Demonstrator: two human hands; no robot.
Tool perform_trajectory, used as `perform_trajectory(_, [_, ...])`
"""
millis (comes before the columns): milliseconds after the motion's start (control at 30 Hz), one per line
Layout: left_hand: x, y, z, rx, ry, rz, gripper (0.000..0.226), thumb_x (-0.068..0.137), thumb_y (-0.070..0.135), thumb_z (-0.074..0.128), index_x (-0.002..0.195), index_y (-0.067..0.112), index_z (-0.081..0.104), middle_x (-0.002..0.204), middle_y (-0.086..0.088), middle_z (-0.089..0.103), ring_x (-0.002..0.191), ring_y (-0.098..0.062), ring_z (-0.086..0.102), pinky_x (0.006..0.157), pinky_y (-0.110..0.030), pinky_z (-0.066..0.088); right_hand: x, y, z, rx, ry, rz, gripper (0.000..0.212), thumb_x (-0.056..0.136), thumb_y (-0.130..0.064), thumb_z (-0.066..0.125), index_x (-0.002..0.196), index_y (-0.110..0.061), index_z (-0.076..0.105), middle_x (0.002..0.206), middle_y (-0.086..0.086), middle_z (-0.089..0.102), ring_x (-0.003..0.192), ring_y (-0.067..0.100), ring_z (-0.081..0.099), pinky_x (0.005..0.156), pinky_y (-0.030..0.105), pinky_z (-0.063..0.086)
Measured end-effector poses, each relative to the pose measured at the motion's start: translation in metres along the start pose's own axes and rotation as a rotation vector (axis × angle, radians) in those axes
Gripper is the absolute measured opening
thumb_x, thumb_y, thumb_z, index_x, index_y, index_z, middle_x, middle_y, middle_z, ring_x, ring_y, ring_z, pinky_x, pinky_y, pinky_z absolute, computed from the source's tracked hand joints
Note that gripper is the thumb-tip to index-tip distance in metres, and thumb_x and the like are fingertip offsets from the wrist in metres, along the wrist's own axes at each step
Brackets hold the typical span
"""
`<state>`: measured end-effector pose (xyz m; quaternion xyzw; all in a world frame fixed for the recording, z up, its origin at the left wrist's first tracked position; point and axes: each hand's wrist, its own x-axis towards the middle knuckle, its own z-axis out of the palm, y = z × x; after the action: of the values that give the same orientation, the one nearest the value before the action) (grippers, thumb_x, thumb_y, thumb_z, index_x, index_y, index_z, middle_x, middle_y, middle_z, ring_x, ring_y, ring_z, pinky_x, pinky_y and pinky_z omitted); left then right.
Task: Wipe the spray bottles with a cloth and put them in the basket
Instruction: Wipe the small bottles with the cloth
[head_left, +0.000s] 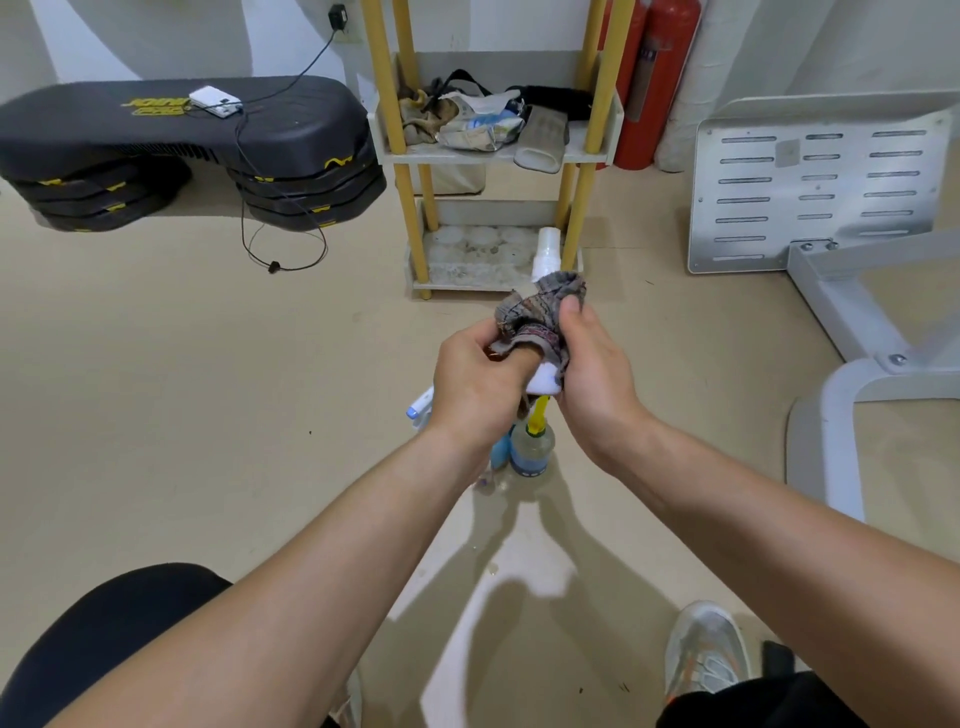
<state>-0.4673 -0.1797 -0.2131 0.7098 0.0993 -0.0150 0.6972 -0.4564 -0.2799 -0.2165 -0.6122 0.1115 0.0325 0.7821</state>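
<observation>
The person sits above the floor (208, 415) and holds a white spray bottle (546, 257) in the air with both arms stretched forward. The bottle stands almost upright; its clear cap shows above the hands and its white bottom shows below them. A grey cloth (540, 317) is wrapped around the middle of the bottle. The left grip (478, 379) is curled round the lower part of the bottle, with a fold of the cloth lying over its fingers. The right grip (592, 374) is closed on the cloth and presses it against the side of the bottle, the thumb lying on top of the fabric. Under the hands, two more bottles stand on the floor, touching or just beside each other: a clear bottle with yellow nozzle (531, 449) and a blue bottle (500, 454), whose white trigger head shows to the left of the left wrist. Behind the hands stands a shelf (467, 156) with yellow posts, and on its upper tray lie bags and other small things. To the left there is a black step platform (182, 124), and at the wall behind the shelf red fire extinguishers (654, 78). A light shoe (704, 649) rests on the floor at the lower right.
</observation>
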Motion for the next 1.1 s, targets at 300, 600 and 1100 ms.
perform_trajectory(300, [0.007, 0.014, -0.018, -0.321, 0.026, -0.088, 0.022, 0.094, -0.01, 0.053, 0.092, 0.004, 0.07, 0.075, -0.007, 0.072, 0.058, -0.014, 0.066, 0.05, -0.021, 0.05, -0.013, 0.009, -0.001, -0.459, -0.142, -0.118, 0.044, 0.09, -0.053, 0.043, 0.102, -0.021, 0.071, 0.094, 0.002, 0.077, 0.095, 0.024, 0.072, 0.092, 0.056, 0.053])
perform_trajectory(600, [0.011, 0.006, -0.022, -0.319, -0.029, -0.159, 0.028, 0.106, 0.014, 0.052, 0.133, 0.008, 0.058, 0.111, -0.008, 0.075, 0.082, -0.016, 0.074, 0.075, -0.035, 0.062, 0.006, -0.03, -0.021, -0.166, 0.028, -0.227, 0.031, 0.092, -0.012, 0.072, 0.118, -0.016, 0.055, 0.1, 0.009, 0.073, 0.078, 0.014, 0.072, 0.07, 0.032, 0.055])
perform_trajectory(1100, [-0.001, 0.01, -0.011, -0.345, -0.097, -0.168, 0.026, 0.107, 0.007, 0.047, 0.124, 0.006, 0.067, 0.094, -0.012, 0.072, 0.068, -0.019, 0.068, 0.051, -0.024, 0.053, -0.034, 0.014, 0.001, -0.578, 0.084, -0.383, 0.048, 0.101, -0.022, 0.057, 0.148, -0.029, 0.048, 0.087, -0.032, 0.063, 0.083, -0.013, 0.064, 0.074, 0.002, 0.044])
